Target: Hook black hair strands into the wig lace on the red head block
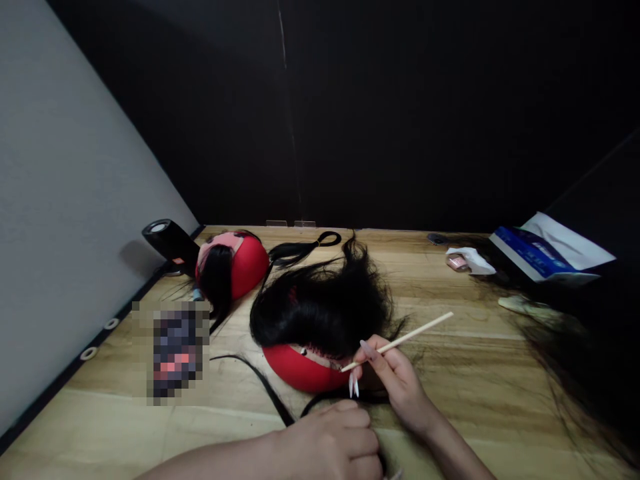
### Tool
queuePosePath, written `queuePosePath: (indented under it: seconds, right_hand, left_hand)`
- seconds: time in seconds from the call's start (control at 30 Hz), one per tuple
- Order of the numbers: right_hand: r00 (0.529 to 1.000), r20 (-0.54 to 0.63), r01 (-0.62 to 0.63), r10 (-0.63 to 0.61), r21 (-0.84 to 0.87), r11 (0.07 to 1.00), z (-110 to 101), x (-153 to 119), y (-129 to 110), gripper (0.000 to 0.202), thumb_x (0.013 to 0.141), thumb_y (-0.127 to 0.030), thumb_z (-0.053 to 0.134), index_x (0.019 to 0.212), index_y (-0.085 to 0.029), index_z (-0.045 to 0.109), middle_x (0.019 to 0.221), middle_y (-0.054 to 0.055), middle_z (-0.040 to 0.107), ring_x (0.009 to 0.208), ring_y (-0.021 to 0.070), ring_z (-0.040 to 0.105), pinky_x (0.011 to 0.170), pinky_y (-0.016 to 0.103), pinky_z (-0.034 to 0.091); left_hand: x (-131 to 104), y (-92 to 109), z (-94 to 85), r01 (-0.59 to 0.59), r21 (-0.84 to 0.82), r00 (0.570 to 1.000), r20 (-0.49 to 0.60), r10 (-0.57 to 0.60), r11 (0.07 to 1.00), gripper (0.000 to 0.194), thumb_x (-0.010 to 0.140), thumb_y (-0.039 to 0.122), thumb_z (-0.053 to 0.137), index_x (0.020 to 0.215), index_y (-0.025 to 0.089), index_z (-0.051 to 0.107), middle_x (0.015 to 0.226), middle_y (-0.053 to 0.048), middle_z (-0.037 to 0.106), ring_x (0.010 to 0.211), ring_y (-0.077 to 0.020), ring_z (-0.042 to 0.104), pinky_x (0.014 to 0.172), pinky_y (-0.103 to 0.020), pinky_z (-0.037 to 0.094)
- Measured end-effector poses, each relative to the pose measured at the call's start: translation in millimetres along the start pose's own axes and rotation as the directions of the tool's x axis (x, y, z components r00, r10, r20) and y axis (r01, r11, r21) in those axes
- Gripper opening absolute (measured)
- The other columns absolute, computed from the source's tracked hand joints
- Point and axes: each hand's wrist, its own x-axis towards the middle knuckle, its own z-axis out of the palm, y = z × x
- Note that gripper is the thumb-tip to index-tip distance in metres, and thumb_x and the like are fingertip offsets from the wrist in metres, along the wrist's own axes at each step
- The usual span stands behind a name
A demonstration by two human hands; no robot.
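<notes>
A wig [325, 307] of black hair lies over a red dome-shaped head form [305, 373], with a strip of pale lace along its near edge. My right hand [397, 377] grips a thin wooden stick [420, 329] like a pen, its lower tip at the lace; whether a hook is on that tip is too small to see. Closer to me, my left hand [343, 440] is closed with curled fingers around a lock of black hair [384, 463], mostly hidden beneath it. Long strands [270, 387] trail over the table beside the form.
On the left sit a second red head form [250, 265] with hair, a black cylindrical speaker [173, 243] and a blurred-out object [175, 353]. A tied hair bundle [300, 250] lies behind. To the right are a blue-and-white packet [545, 253], crumpled tissue [477, 260] and loose dark hair [590, 347].
</notes>
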Motion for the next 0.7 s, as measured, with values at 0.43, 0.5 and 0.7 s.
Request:
queuePosePath:
  seconds: [0.43, 0.5, 0.7]
  right_hand:
    - [0.997, -0.004, -0.078, 0.079, 0.051, 0.996, 4.9, -1.7, -8.4, 0.036, 0.092, -0.052, 0.055, 0.085, -0.017, 0.059, 0.073, 0.003, 0.069, 0.065, 0.0121, 0.064, 0.065, 0.023, 0.051]
    - [0.997, -0.003, -0.081, 0.081, 0.044, 0.996, 5.6, -2.0, -10.0, 0.037, 0.092, -0.053, 0.056, 0.084, -0.017, 0.059, 0.072, 0.003, 0.068, 0.066, 0.0131, 0.064, 0.065, 0.025, 0.051]
    - [0.999, -0.004, -0.052, 0.052, -0.004, 0.999, 3.1, -0.4, -7.4, 0.04, 0.09, -0.056, 0.056, 0.082, -0.017, 0.06, 0.071, 0.003, 0.067, 0.065, 0.0143, 0.063, 0.065, 0.026, 0.051]
  left_hand:
    - [0.4, 0.7, 1.6, -0.015, -0.014, 1.0, -0.02, 0.015, 1.0, 0.037, 0.092, 0.021, 0.056, 0.057, 0.017, 0.045, 0.053, 0.003, 0.04, 0.057, -0.012, 0.035, 0.057, -0.024, 0.036]
    - [-1.2, 1.0, 2.4, -0.022, -0.006, 1.0, 0.007, 0.022, 1.0, 0.036, 0.091, 0.023, 0.058, 0.058, 0.018, 0.045, 0.054, 0.004, 0.04, 0.057, -0.0122, 0.035, 0.058, -0.024, 0.036]
    - [-2.6, 1.3, 1.6, -0.017, -0.008, 0.999, 0.037, 0.018, 1.0, 0.037, 0.091, 0.024, 0.058, 0.057, 0.017, 0.044, 0.055, 0.003, 0.041, 0.058, -0.0121, 0.036, 0.057, -0.024, 0.035]
